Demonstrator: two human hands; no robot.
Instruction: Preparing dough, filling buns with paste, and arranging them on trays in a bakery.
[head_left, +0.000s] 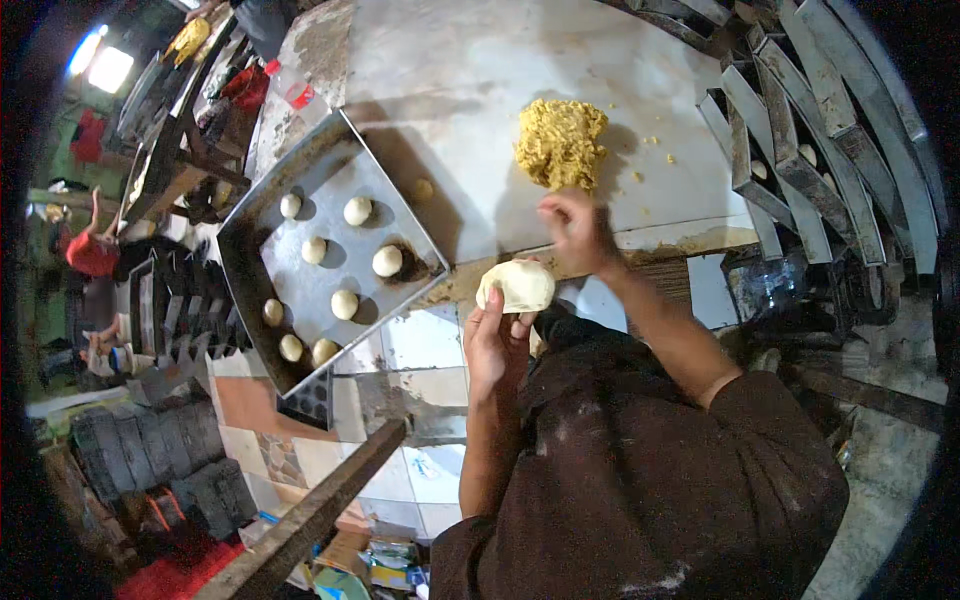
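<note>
My left hand (pixel 490 345) holds a flattened round of pale dough (pixel 518 287) up in front of my body, thumb pressed on its near face. Just above the table's near edge is my right hand (pixel 580 232), slightly blurred, with its fingers curled in. Whatever they pinch, if anything, is hidden. Right beyond that hand sits a crumbly yellow mound of filling (pixel 560 140) on the pale tabletop (pixel 440 60). To the left a large square metal tray (pixel 340 180) carries several pale dough balls (pixel 358 210), set apart from one another.
Yellow crumbs (pixel 670 158) lie right of the mound. Long metal pans (pixel 790 150) are stacked at the far right. A plastic bottle with a red cap (pixel 290 85) stands behind the tray. A wooden beam (pixel 320 505) slants at lower left. Another person (pixel 95 250) is at far left.
</note>
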